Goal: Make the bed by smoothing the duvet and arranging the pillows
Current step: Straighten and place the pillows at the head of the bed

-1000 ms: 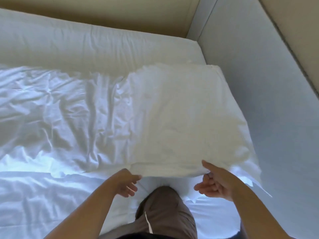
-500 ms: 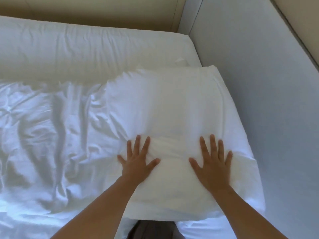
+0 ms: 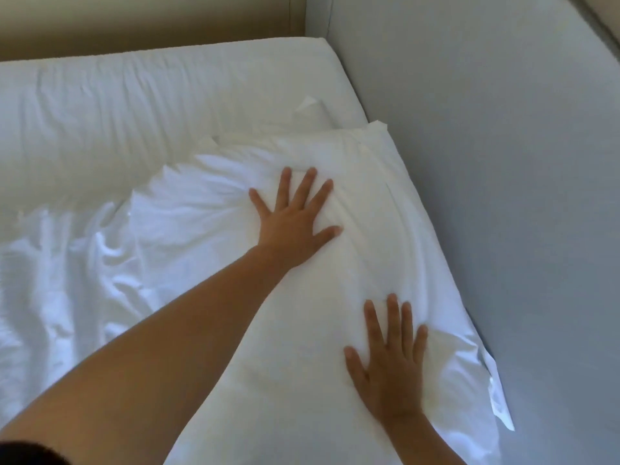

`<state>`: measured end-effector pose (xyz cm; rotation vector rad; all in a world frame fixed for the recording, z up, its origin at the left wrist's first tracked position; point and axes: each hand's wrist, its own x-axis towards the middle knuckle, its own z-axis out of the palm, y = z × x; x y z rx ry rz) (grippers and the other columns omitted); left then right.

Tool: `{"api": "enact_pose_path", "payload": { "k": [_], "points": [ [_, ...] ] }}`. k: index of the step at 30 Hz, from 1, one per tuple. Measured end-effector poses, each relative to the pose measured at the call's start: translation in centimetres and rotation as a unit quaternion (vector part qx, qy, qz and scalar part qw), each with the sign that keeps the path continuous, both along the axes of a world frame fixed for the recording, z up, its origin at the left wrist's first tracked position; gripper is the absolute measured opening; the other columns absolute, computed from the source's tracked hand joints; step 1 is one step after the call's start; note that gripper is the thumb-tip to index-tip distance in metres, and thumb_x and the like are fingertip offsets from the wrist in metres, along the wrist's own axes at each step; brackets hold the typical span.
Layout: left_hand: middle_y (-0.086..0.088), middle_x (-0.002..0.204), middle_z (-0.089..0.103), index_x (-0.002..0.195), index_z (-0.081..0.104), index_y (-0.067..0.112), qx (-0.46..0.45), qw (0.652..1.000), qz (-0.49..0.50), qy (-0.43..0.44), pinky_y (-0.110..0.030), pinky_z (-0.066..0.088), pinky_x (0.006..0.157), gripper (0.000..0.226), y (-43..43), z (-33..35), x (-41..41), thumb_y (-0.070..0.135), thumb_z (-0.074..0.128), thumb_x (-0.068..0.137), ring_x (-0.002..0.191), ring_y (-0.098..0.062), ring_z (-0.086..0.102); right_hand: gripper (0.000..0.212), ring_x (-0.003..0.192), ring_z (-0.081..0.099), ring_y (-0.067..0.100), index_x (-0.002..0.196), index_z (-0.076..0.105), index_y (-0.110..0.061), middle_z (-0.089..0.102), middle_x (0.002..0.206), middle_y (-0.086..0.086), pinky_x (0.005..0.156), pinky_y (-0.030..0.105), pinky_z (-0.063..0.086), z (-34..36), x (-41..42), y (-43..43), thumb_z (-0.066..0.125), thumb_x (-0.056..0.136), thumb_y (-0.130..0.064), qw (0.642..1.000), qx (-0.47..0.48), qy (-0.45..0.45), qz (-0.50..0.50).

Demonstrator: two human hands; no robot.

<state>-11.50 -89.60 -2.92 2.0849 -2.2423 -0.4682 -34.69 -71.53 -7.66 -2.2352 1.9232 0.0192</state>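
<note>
We press the pillow (image 3: 352, 263) flat against the headboard (image 3: 503, 196), left hand (image 3: 292, 223) and right hand (image 3: 389, 360) palms down, fingers spread to smooth wrinkles.

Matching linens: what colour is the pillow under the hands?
Plain white pillow, no pattern, seen in the head view.

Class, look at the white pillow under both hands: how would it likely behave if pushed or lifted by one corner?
The pillow probably gives easily: the cloth creases around the left hand pressing into it. Lifted by a corner it would likely sag, since its case hangs loose and flat at the edge near the right hand. It looks light, though that cannot be confirmed.
</note>
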Motion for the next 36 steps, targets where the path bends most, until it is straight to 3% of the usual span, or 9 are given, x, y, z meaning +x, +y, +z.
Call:
{"api": "enact_pose_path", "payload": {
  "k": [4, 11, 15, 18, 25, 27, 29, 31, 36],
  "points": [
    [0.01, 0.165, -0.024, 0.154, -0.016, 0.046, 0.019, 0.999, 0.006, -0.028, -0.081, -0.006, 0.106, 0.085, -2.4, -3.9, -0.8, 0.083, 0.019, 0.086, 0.15, -0.03, -0.027, 0.08, 0.155, 0.008, 0.038, 0.16, 0.02, -0.025, 0.01, 0.168, 0.015, 0.117, 0.067, 0.017, -2.9, -0.8, -1.6, 0.041, 0.091, -0.058, 1.0, -0.004, -0.027, 0.003],
    [0.009, 0.163, -0.03, 0.152, -0.021, 0.046, 0.055, 0.998, 0.015, -0.015, -0.078, -0.016, 0.105, 0.086, -4.5, -8.2, -1.0, 0.085, 0.017, 0.085, 0.148, -0.03, -0.032, 0.08, 0.155, 0.004, 0.037, 0.161, 0.015, -0.024, 0.008, 0.168, 0.016, 0.12, 0.063, 0.012, -6.3, -0.2, -3.7, 0.037, 0.092, -0.058, 0.999, 0.013, -0.04, -0.001],
    [0.011, 0.164, -0.027, 0.154, -0.017, 0.045, 0.073, 0.997, 0.01, -0.005, -0.075, -0.017, 0.105, 0.086, -4.0, -6.9, -0.9, 0.083, 0.022, 0.086, 0.149, -0.027, -0.03, 0.079, 0.155, 0.005, 0.037, 0.161, 0.016, -0.024, 0.005, 0.169, 0.014, 0.119, 0.064, 0.017, -6.1, -0.6, -3.3, 0.034, 0.092, -0.059, 0.999, 0.026, -0.035, -0.005],
    [0.007, 0.167, -0.019, 0.158, -0.009, 0.037, 0.057, 0.998, 0.012, -0.002, -0.07, -0.009, 0.113, 0.081, -1.4, -4.5, -0.7, 0.069, 0.031, 0.095, 0.153, -0.025, -0.02, 0.079, 0.155, 0.008, 0.038, 0.161, 0.017, -0.024, 0.005, 0.169, 0.013, 0.117, 0.065, 0.02, -4.4, -0.4, -2.4, 0.031, 0.092, -0.06, 0.999, 0.037, -0.021, -0.002],
    [0.003, 0.169, -0.007, 0.161, 0.004, 0.025, 0.129, 0.991, 0.001, 0.043, -0.054, -0.002, 0.123, 0.075, 15.4, -0.9, 3.9, 0.054, 0.037, 0.101, 0.156, -0.021, -0.006, 0.078, 0.152, 0.012, 0.04, 0.162, 0.013, -0.024, 0.006, 0.168, 0.014, 0.112, 0.069, 0.024, 1.8, 3.6, -1.1, 0.03, 0.094, -0.058, 0.993, 0.081, 0.071, -0.046],
    [0.004, 0.169, -0.002, 0.161, 0.006, 0.026, 0.183, 0.981, 0.022, 0.063, -0.056, 0.008, 0.122, 0.075, 21.4, 0.6, 7.1, 0.054, 0.041, 0.1, 0.156, -0.021, 0.002, 0.076, 0.154, 0.007, 0.036, 0.162, 0.007, -0.021, 0.002, 0.169, 0.012, 0.116, 0.066, 0.02, 4.7, 6.8, 0.3, 0.033, 0.099, -0.055, 0.987, 0.112, 0.101, -0.064],
    [0.002, 0.168, 0.011, 0.16, 0.007, 0.026, 0.205, 0.974, 0.055, 0.074, -0.057, 0.022, 0.118, 0.076, 27.3, 2.8, 10.6, 0.055, 0.043, 0.1, 0.152, -0.024, 0.019, 0.075, 0.155, 0.007, 0.03, 0.161, 0.002, -0.021, 0.001, 0.169, 0.007, 0.12, 0.06, 0.017, 8.3, 10.8, 3.0, 0.029, 0.101, -0.056, 0.983, 0.129, 0.131, -0.016],
    [0.002, 0.166, 0.02, 0.16, 0.007, 0.027, 0.193, 0.975, 0.082, 0.077, -0.053, 0.029, 0.115, 0.076, 33.8, 5.7, 15.1, 0.055, 0.043, 0.099, 0.148, -0.026, 0.03, 0.071, 0.154, 0.014, 0.026, 0.161, 0.007, -0.021, 0.008, 0.169, 0.005, 0.121, 0.055, 0.018, 12.0, 16.0, 7.8, 0.03, 0.103, -0.053, 0.984, 0.123, 0.115, 0.053],
    [0.001, 0.16, 0.032, 0.157, 0.02, 0.022, 0.149, 0.976, 0.146, 0.066, -0.049, 0.035, 0.112, 0.072, 46.1, 10.3, 24.6, 0.05, 0.049, 0.098, 0.143, -0.026, 0.038, 0.064, 0.141, 0.039, 0.026, 0.155, 0.024, -0.018, 0.033, 0.157, 0.007, 0.11, 0.041, 0.04, 15.7, 25.7, 18.6, 0.041, 0.101, -0.047, 0.984, 0.125, 0.036, 0.122]
  ]
}}
